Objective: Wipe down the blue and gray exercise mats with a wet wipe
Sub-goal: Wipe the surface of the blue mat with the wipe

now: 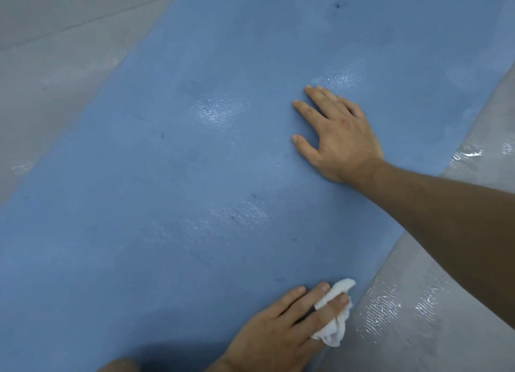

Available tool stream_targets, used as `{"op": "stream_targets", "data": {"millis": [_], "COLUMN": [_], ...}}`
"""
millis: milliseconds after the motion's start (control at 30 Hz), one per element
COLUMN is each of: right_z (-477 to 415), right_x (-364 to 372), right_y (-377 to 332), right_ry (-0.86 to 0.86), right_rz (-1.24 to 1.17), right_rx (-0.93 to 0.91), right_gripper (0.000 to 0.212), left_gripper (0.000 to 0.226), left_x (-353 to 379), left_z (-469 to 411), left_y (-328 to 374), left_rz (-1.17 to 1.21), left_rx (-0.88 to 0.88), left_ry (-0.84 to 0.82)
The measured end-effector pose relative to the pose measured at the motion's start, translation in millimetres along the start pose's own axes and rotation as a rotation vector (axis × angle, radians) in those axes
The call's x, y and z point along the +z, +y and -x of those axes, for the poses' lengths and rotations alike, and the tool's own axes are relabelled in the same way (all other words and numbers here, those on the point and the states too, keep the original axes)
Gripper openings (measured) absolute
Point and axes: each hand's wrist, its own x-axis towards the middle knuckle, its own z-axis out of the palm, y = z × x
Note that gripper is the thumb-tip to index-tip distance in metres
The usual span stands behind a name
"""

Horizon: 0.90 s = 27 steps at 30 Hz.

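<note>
1. Evidently the wiping of the blue mat (195, 162) is the step in hand. The left hand (278, 330) has the wet wipe (334, 324) down at the mat's near right edge, just where it meets the gray mat (418, 316).
2. The left grip is closed on the wipe: the crumpled white cloth is threaded between curled fingers, one end poking out past the fingertips and the rest bunched below the hand.
3. The right hand (340, 137) holds nothing. It lies flat on the blue mat with fingers straight and spread, seemingly to brace the body or pin the mat.
4. Next, I judge, comes a firm stroke out across the mat toward its dry left part, with steady downward pressure so the wipe does not bunch up.
5. The blue mat runs diagonally through the view, matte and textured, with a few pale damp patches and small dark specks.
6. The gray mat on the right glistens wet in streaks. The gray surface (55, 65) at upper left may be another mat, though I cannot tell.
</note>
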Motion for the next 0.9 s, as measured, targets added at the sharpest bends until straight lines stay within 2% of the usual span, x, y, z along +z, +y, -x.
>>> {"op": "stream_targets", "data": {"millis": [100,200,300,467,667,833,900], "right_z": [0.8,0.9,0.4,0.5,0.5,0.2,-0.1], "right_x": [-0.5,-0.6,-1.4,-1.8,-2.1,-0.3,-0.3], "right_y": [-0.1,-0.4,-0.9,-1.2,-0.3,0.3,0.8], "right_ry": [0.003,0.008,0.003,-0.001,0.002,0.003,0.002], "right_rz": [-0.007,-0.01,-0.007,-0.006,-0.005,-0.002,-0.001], "right_rx": [0.002,0.003,0.002,0.002,-0.001,0.001,-0.001], "right_gripper": [0.065,0.065,0.065,0.066,0.065,0.066,0.066], "left_gripper": [0.057,0.078,0.076,0.076,0.082,0.082,0.081], "left_x": [-3.0,-3.8,-10.9,-15.0,-22.2,-31.0,-33.5], "left_z": [11.2,22.2,32.1,47.9,52.3,30.1,18.7], "left_y": [-19.3,-55.4,-101.9,-175.9,-263.1,-298.1,-288.9], "left_rz": [0.034,0.161,0.161,0.15,0.259,0.373,0.43], "left_rx": [-0.009,-0.194,-0.384,-0.577,-0.914,-1.004,-0.956], "left_ry": [0.039,0.077,0.114,0.099,0.161,0.25,0.295]}}
